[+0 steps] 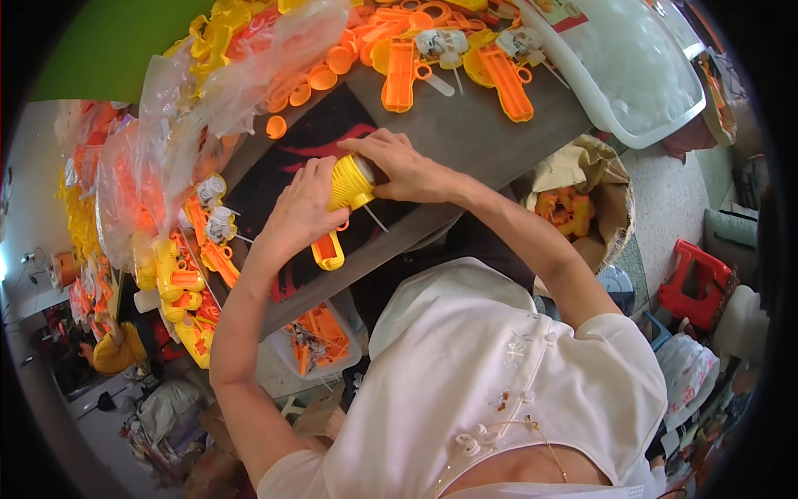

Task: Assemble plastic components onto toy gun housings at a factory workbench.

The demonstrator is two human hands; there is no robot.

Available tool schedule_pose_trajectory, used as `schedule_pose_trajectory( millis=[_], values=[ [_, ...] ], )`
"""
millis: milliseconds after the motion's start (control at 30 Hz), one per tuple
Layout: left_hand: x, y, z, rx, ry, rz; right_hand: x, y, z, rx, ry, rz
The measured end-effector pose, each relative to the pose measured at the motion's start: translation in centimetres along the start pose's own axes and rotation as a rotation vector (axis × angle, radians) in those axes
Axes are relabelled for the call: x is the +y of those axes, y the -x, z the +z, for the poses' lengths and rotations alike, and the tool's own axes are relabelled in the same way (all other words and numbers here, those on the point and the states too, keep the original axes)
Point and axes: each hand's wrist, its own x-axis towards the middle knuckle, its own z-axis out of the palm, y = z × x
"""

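Note:
Both my hands grip a yellow and orange toy gun (352, 181) above the dark mat on the table. My left hand (303, 204) wraps the near left side of its ribbed yellow body, fingers curled over the top. From the right, my right hand (403, 169) closes around the body's pale round end; its fingertips are partly hidden. An orange handle with a yellow rim (328, 251) points down toward me below my left hand. A thin white strip (376, 218) sticks out beneath the body.
Two part-built toy guns (401, 76) lie at the far side, beside loose orange caps (322, 77) and clear plastic bags (166, 141). More toy guns (179, 287) crowd the left. A white tub (632, 133) stands far right; a paper sack (611, 166) and a bin of orange parts (353, 353) sit below.

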Motion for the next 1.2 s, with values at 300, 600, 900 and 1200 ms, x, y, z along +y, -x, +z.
schedule_pose_trajectory(
  millis=[300, 600, 900, 1200],
  values=[
    [0.2, -0.2, -0.6, -0.066, 0.02, 0.0, 0.1, -0.1, 0.0, -0.011, -0.003, -0.004],
    [-0.3, -0.3, 0.9, 0.044, 0.029, 0.076, -0.1, 0.3, -1.0, -0.05, 0.025, -0.041],
    [4.3, 3.5, -1.0, 0.402, -0.18, 0.092, -3.1, 2.5, -1.4, -0.014, -0.675, 0.06],
    [2.1, 6.0, 2.5, 0.573, 1.024, 0.079, -2.8, 3.0, -1.9, -0.106, -0.967, 0.014]
  ],
)
